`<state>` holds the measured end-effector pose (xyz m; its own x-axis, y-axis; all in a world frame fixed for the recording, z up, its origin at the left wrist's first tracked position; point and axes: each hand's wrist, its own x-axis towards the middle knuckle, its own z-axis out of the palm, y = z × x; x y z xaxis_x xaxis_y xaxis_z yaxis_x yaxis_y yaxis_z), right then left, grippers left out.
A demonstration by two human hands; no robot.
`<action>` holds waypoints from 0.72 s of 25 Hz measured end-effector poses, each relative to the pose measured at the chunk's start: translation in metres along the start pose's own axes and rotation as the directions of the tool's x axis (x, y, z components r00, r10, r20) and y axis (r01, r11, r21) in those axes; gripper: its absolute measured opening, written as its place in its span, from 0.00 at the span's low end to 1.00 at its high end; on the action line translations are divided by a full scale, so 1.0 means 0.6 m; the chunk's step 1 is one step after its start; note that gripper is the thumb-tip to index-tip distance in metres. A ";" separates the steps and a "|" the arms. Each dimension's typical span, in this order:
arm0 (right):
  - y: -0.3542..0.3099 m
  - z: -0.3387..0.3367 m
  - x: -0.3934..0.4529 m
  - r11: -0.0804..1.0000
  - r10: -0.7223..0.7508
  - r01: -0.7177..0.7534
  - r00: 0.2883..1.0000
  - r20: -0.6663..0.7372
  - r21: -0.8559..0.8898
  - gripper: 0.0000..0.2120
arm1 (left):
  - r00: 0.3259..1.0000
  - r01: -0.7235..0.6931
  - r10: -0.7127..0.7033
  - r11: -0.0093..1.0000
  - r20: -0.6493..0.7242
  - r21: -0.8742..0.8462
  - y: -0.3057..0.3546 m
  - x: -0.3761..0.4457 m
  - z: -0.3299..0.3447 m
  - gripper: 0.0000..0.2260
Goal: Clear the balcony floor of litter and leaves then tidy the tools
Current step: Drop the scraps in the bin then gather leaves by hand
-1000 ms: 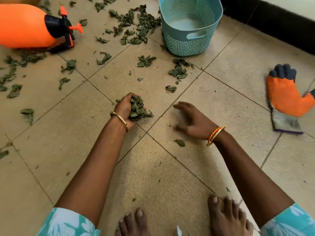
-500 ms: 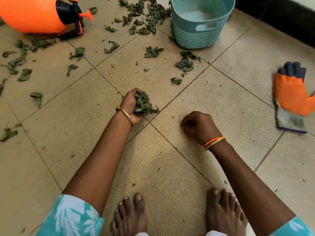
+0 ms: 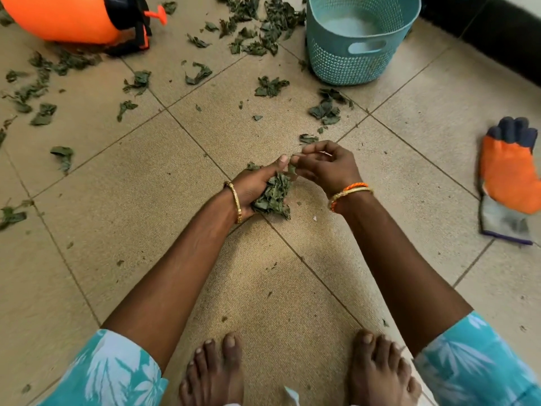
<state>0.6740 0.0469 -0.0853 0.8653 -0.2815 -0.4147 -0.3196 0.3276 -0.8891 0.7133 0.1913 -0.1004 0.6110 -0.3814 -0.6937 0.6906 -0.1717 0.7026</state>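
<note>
Head view: the right hand (image 3: 326, 168) has left the tile where it was scraping a moment ago and come across to the left hand (image 3: 257, 186), fingertips bunched as if pinching a scrap of leaf into the pile.
Left hand: fingers cupped around a wad of leaves (image 3: 273, 197) — fuller than a second ago, held just above the floor.
Meaning: near tiles mostly cleared; the handful looks ready for dumping.
Basket (image 3: 358, 68): ahead, well apart from the hands, apparently without leaves.
Remaining leaves (image 3: 263, 27): scattered ahead and left — much floor left.
Tools: sprayer (image 3: 67, 19) on its side, glove (image 3: 506, 177) flat, neither tidied.
</note>
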 end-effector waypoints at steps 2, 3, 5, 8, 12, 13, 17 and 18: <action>0.003 0.010 0.009 0.989 -0.076 0.081 0.996 0.041 -0.123 0.09 | 0.997 -0.040 0.040 0.999 -0.067 0.000 0.002 0.013 0.004 0.24; 0.000 0.007 0.019 0.981 -0.114 0.118 0.993 0.036 -0.151 0.09 | 0.994 -0.056 0.055 0.998 -0.093 -0.014 0.005 0.019 0.003 0.20; -0.014 -0.008 0.045 0.953 -0.212 0.194 0.976 -0.054 -0.235 0.08 | 0.988 -0.057 0.047 0.996 -0.144 -0.064 0.013 0.028 -0.007 0.09; -0.037 -0.038 0.111 0.661 -0.343 0.220 0.939 -0.027 -0.718 0.14 | 0.975 -0.064 0.027 0.985 -0.221 -0.160 0.024 0.041 -0.024 0.07; -0.032 -0.050 0.172 0.146 -0.144 0.294 0.951 0.274 -0.945 0.37 | 0.968 -0.058 0.007 0.979 -0.250 -0.196 0.023 0.047 -0.025 0.07; -0.021 -0.052 0.174 0.111 -0.117 0.325 0.943 0.313 -0.939 0.36 | 0.967 -0.061 0.007 0.977 -0.255 -0.205 0.022 0.047 -0.025 0.07; 0.028 -0.067 0.151 0.180 -0.461 0.464 0.818 0.342 -0.867 0.13 | 0.968 -0.062 -0.005 0.964 -0.249 -0.259 0.013 0.050 -0.033 0.08; 0.030 -0.067 0.145 0.164 -0.519 0.467 0.790 0.327 -0.869 0.11 | 0.972 -0.053 -0.011 0.962 -0.235 -0.266 0.012 0.050 -0.034 0.08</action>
<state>0.7280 -0.0080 -0.1452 0.9756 -0.0972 0.1970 0.0166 -0.8616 -0.5073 0.7446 0.1970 -0.1193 0.6772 -0.1553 -0.7192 0.7350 0.0969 0.6711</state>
